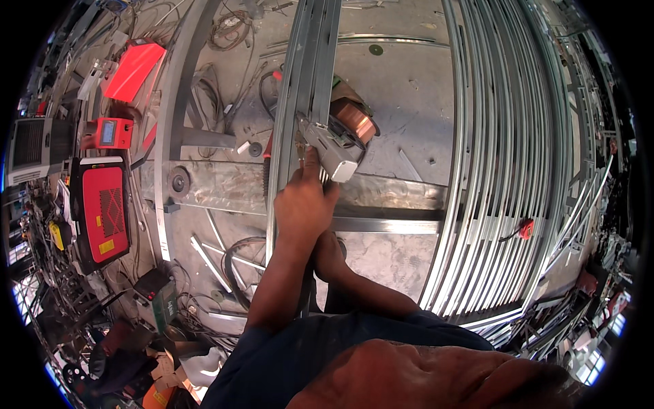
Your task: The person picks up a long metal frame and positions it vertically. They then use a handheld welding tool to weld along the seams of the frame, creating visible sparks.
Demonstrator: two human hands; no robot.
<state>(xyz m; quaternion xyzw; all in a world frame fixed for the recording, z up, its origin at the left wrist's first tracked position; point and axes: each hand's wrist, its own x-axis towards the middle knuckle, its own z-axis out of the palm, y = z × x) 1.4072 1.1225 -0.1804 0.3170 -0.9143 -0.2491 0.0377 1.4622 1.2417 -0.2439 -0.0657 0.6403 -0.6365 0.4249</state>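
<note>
My left hand (303, 204) reaches over the long grey steel profiles (310, 61). Its index finger stretches forward along a grey boxy metal piece with a square pale end (334, 153), and the thumb lies near the piece's lower side. The hand seems closed on it, though the grip is partly hidden. Behind and below my left wrist is my right hand (330, 258); its fingers are out of sight, so what it holds does not show. Just beyond the metal piece lies a spool of copper-coloured wire (355, 121).
Many long metal profiles (501, 136) lie side by side on the right, with a red tape measure (526, 229) on them. A red and black machine (107, 211) stands at left near a red box with a display (113, 133). A steel crossbeam (388, 192) spans the middle; cables (228, 31) lie on the floor.
</note>
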